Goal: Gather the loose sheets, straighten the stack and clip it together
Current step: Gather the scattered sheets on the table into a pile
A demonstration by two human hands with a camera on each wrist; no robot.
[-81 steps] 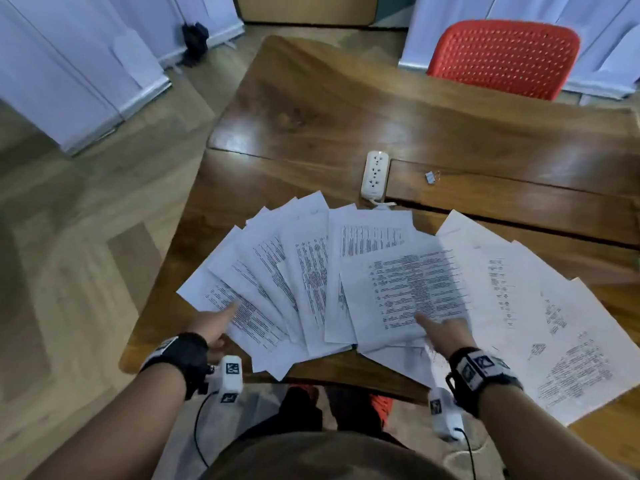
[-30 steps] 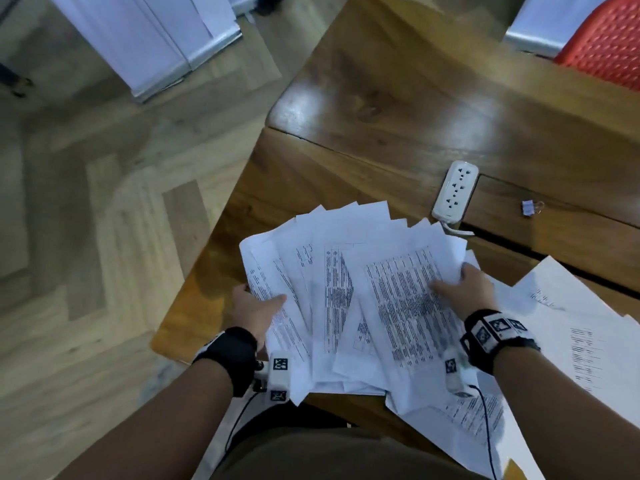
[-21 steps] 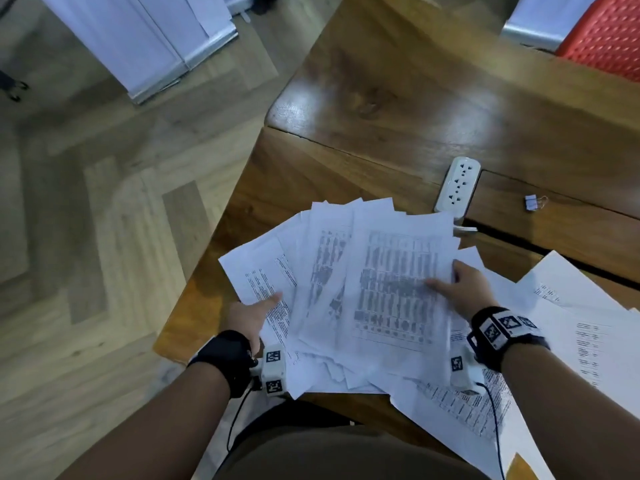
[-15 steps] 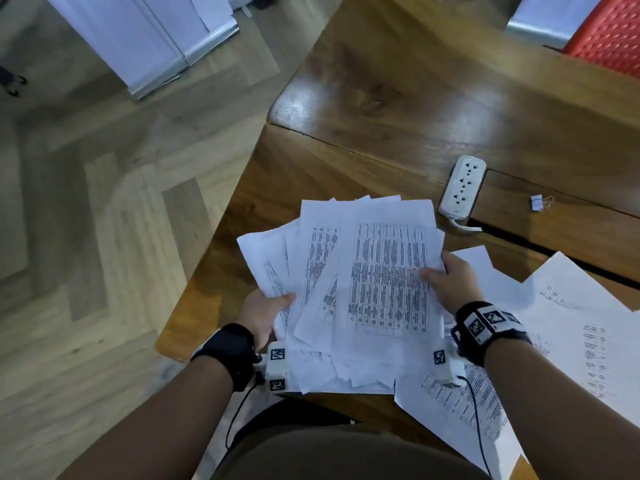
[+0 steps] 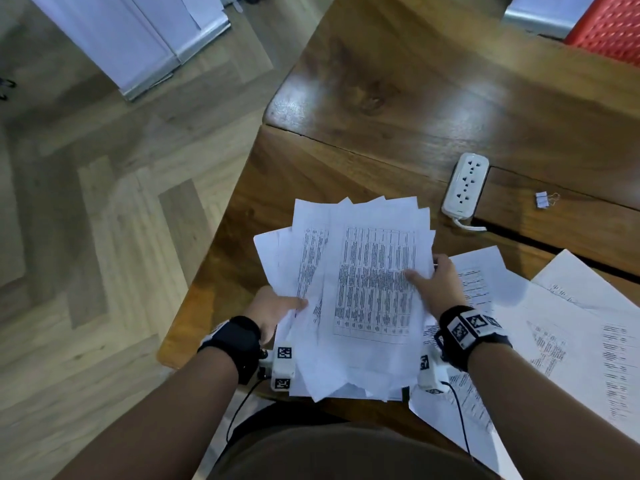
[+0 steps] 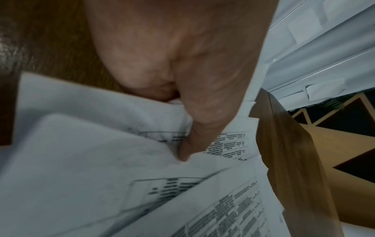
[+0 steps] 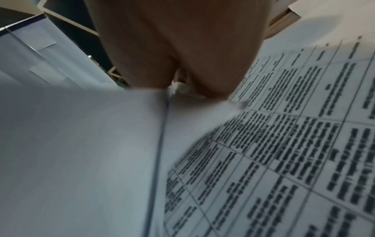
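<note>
Sheets (image 5: 363, 289) uneven, gripped by left hand (image 5: 270, 311) and right hand (image 5: 434, 285), fingers beneath hidden, wrist views blurred

I see a ragged stack of printed sheets (image 5: 367, 289), edges fanned and uneven, near the table's front edge. More loose sheets (image 5: 568, 327) lie spread flat to its right. A small white binder clip (image 5: 542, 199) sits well apart, farther back.

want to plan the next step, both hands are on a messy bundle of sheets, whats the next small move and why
Probably sweep in the loose sheets on the right. The left hand and right hand grip a fanned bundle, but several pages lie ungathered on the table; the binder clip can wait.
</note>
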